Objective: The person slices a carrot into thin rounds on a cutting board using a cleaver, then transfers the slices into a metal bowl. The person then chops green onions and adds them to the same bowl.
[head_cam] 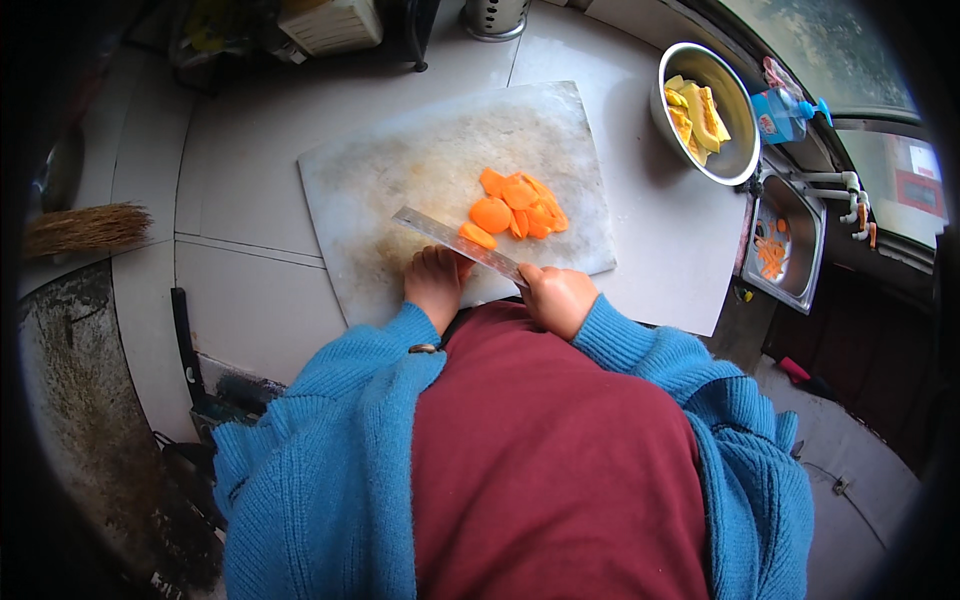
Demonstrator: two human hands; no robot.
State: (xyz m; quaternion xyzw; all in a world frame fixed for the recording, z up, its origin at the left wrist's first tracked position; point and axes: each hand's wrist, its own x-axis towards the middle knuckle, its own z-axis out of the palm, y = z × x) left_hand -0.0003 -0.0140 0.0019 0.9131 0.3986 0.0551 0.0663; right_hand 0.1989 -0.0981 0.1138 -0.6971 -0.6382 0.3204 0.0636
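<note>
My right hand is closed round the near end of a knife, whose metal blade slants up to the left over a stone cutting board. Left of the blade, my left hand is curled on a piece of carrot, mostly hidden by the fingers and blade. One carrot slice lies against the blade's far side. Beyond it several orange carrot slices are heaped on the board, overlapping each other. The knife's handle is hidden in my right hand.
A steel bowl with yellow squash pieces stands at the back right, beside a blue pump bottle. Right of the counter is a steel sink holding orange peelings. A straw brush lies far left; a perforated metal holder stands behind.
</note>
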